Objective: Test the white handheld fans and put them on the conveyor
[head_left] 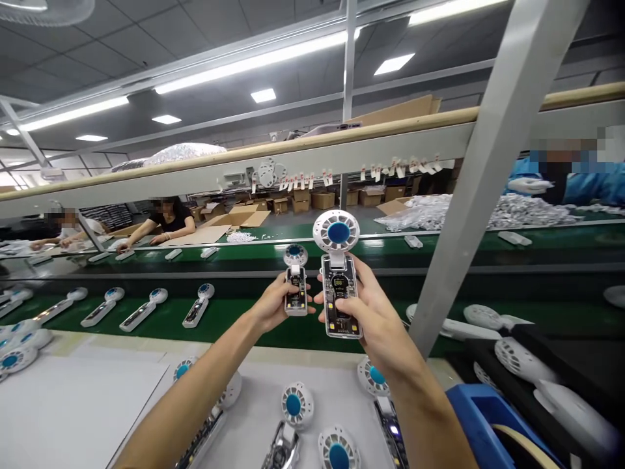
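My left hand (273, 305) is closed round a small white handheld fan (295, 280) with a blue hub, held upright over the green conveyor belt (244, 326). My right hand (374, 312) grips a second fan (339, 277), nearer the camera, its round head up and its clear body with a circuit board facing me. The two fans stand side by side, a little apart. Several more fans (297, 407) lie on the white table (88, 404) under my forearms.
A row of fans (141, 309) rides the belt at left. A slanted grey post (478, 176) crosses at right. White fan shells (517, 361) and a blue bin (488, 417) sit lower right. People work across a second belt, beside piles of white parts (508, 212).
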Action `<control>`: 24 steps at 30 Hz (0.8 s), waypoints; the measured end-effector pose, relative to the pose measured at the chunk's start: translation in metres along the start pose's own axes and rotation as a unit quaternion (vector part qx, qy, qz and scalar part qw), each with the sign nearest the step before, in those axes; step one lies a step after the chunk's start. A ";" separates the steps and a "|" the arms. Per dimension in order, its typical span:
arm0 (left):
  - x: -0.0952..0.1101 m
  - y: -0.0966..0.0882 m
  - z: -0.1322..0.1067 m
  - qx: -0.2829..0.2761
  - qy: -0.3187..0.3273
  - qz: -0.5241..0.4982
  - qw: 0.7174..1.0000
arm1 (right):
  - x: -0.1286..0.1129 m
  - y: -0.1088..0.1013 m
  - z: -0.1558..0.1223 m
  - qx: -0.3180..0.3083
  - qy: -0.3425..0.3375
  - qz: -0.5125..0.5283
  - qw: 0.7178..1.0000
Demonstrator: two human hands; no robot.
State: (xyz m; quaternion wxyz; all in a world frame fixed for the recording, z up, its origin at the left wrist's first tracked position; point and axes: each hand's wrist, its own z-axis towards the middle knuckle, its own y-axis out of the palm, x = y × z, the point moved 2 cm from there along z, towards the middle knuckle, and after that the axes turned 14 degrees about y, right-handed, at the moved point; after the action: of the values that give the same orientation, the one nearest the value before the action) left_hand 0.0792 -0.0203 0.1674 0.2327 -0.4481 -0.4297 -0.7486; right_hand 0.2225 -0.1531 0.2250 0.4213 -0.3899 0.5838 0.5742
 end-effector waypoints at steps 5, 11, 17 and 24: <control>0.042 0.003 -0.058 0.017 0.034 0.023 0.999 | 0.008 0.005 0.002 -0.021 0.000 -0.010 1.000; 0.055 0.008 -0.096 0.032 0.073 0.028 0.996 | 0.016 0.009 0.006 -0.043 0.022 -0.013 0.999; 0.056 0.003 -0.104 0.028 0.114 0.052 0.992 | 0.025 0.012 0.012 -0.097 0.088 0.068 0.989; 0.068 -0.001 -0.106 0.007 0.100 0.043 0.994 | 0.037 0.022 0.026 -0.241 0.148 0.224 0.933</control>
State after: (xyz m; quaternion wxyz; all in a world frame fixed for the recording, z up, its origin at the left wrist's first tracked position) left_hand -0.0046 -0.1074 0.2021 0.3098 -0.3870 -0.3899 -0.7761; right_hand 0.1905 -0.1258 0.1976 0.0835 -0.4193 0.5562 0.7127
